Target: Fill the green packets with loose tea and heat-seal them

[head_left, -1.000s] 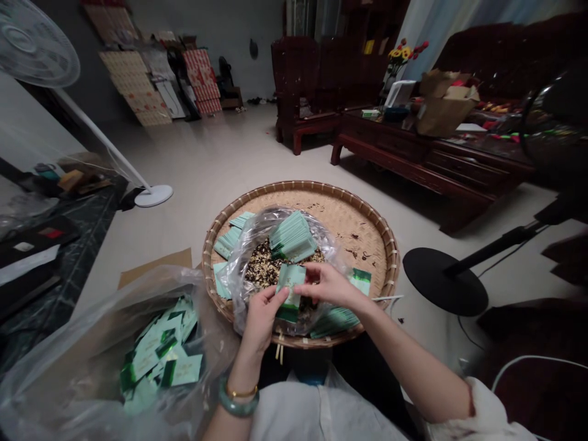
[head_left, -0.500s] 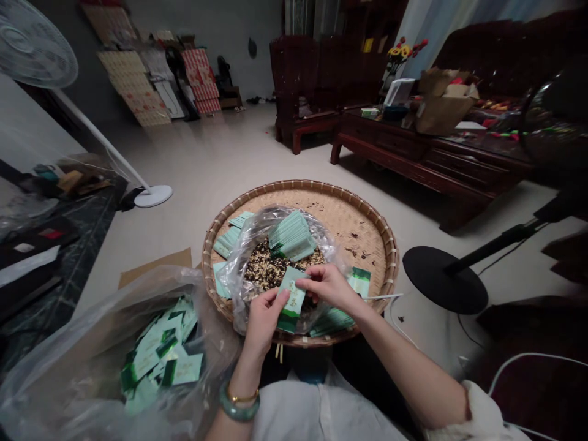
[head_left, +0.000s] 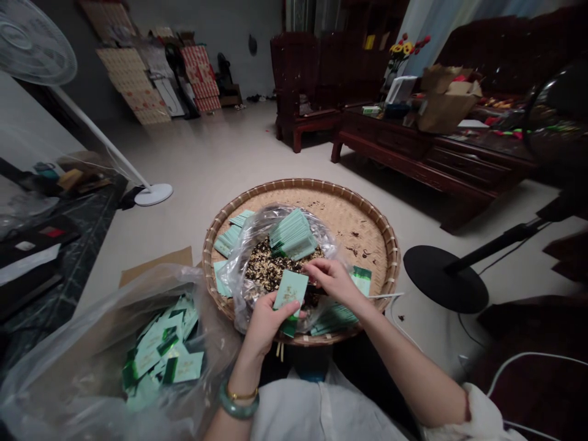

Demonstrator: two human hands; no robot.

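Observation:
My left hand point(head_left: 265, 323) grips a pale green paper packet point(head_left: 291, 288) with a dark green end, thumb across its front. Just right of the packet, my right hand point(head_left: 331, 280) is closed in a pinch over the loose mix; what is in its fingers is too small to make out. Under both hands, a clear plastic bag point(head_left: 239, 263) holds a dark and cream dried mix point(head_left: 266, 267). A stack of green packets point(head_left: 294, 234) rests on the mix. The bag sits in a round woven bamboo tray point(head_left: 367, 214) on my lap.
More packets point(head_left: 335, 320) lie along the tray's near right and left edges. A large plastic bag point(head_left: 68, 367) of loose packets point(head_left: 160, 355) stands at left. A white fan point(head_left: 154, 195), a black stand base point(head_left: 443, 278) and a wooden table point(head_left: 413, 147) surround the tray.
My right hand has let go of the packet and moved slightly away from it, its fingers pinched together. My left hand now holds the packet alone, turned a little more upright.

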